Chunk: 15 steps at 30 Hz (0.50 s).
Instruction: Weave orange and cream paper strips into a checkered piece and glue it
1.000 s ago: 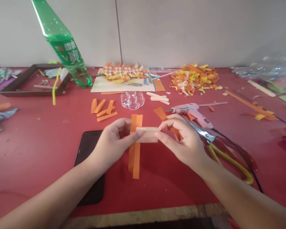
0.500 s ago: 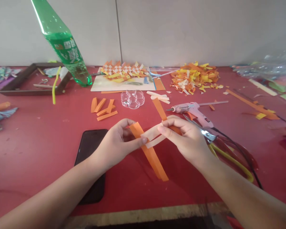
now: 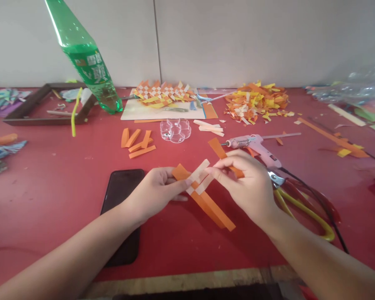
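Note:
Orange paper strips [image 3: 211, 206] and pale strips [image 3: 199, 171] cross each other in a small woven piece above the red table. My left hand [image 3: 162, 187] pinches this piece at its left side, thumb on top at the crossing. At the right, my right hand [image 3: 237, 168] is closed on another orange strip [image 3: 217, 148], which sticks up past the fingers. The fingertips of my right hand are beside the pale strips; whether they touch them is unclear.
A black phone [image 3: 121, 221] lies under my left forearm. Scissors [image 3: 303, 208] and a pink glue gun [image 3: 259, 148] are at the right. Farther back are a clear tray [image 3: 175, 130], loose orange strips [image 3: 142, 151], a green bottle [image 3: 93, 71] and a paper pile [image 3: 256, 100].
The orange strips have fanned apart at their lower end and now show a crossing with the pale strips. One pale strip points up more. My right hand has shifted slightly right.

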Each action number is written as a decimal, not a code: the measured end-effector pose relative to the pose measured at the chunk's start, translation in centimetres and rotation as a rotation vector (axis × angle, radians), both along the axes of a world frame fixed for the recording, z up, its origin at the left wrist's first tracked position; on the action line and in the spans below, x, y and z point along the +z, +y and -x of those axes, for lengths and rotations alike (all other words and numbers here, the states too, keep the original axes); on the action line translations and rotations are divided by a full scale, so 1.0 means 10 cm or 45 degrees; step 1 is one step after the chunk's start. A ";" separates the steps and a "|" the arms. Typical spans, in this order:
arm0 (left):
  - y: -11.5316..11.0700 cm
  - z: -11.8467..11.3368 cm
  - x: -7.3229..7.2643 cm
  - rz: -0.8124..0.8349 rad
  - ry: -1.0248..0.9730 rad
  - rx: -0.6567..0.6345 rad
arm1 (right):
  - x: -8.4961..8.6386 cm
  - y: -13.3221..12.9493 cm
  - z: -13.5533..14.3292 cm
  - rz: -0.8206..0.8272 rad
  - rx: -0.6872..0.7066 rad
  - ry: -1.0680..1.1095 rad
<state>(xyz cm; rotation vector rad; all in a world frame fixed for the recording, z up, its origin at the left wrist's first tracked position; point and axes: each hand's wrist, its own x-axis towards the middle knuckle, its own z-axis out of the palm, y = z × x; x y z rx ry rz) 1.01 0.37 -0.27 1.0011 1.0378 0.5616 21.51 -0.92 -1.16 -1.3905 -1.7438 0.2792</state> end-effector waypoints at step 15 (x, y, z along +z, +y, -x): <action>0.01 -0.03 -0.04 0.068 -0.075 0.114 | -0.06 -0.05 -0.01 -0.472 0.041 -0.431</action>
